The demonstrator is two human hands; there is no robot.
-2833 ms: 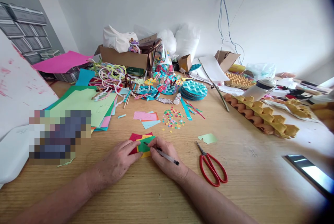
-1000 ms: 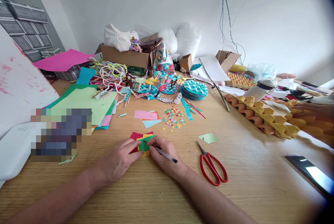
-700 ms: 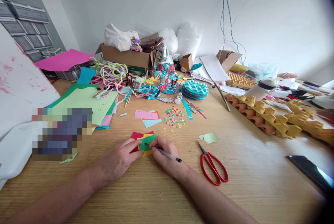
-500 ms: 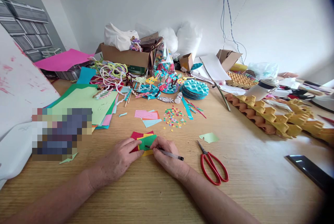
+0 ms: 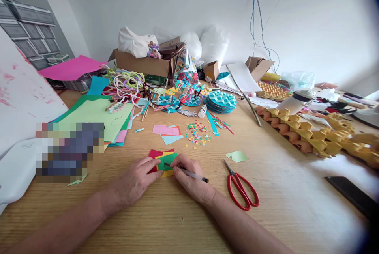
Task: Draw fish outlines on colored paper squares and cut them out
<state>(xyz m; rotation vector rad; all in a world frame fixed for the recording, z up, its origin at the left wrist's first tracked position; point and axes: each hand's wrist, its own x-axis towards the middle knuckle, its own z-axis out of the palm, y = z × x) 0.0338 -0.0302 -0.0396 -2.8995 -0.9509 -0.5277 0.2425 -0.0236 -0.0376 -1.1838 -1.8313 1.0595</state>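
Note:
My right hand [image 5: 189, 173] is closed round a pen [image 5: 194, 175], its tip on a small piece of green paper [image 5: 166, 161]. Under the green piece lie yellow paper [image 5: 168, 173] and red paper [image 5: 153, 154], partly hidden by my hands. My left hand [image 5: 139, 177] lies flat with fingers stretched out, pressing the left edge of these papers to the table. Some faint lines show on the green paper. Red-handled scissors [image 5: 242, 191] rest to the right of my right hand, beside a light green paper scrap [image 5: 237, 156].
Paper dots [image 5: 197, 131] and pink paper pieces [image 5: 166, 129] lie beyond my hands. Coloured sheets [image 5: 97, 116] are stacked left. Blue wavy discs [image 5: 220, 101], a small white bottle [image 5: 202, 111] and pipe cleaners [image 5: 127, 82] stand farther back. Egg cartons [image 5: 299, 129] and a dark phone-like object [image 5: 351, 195] are right.

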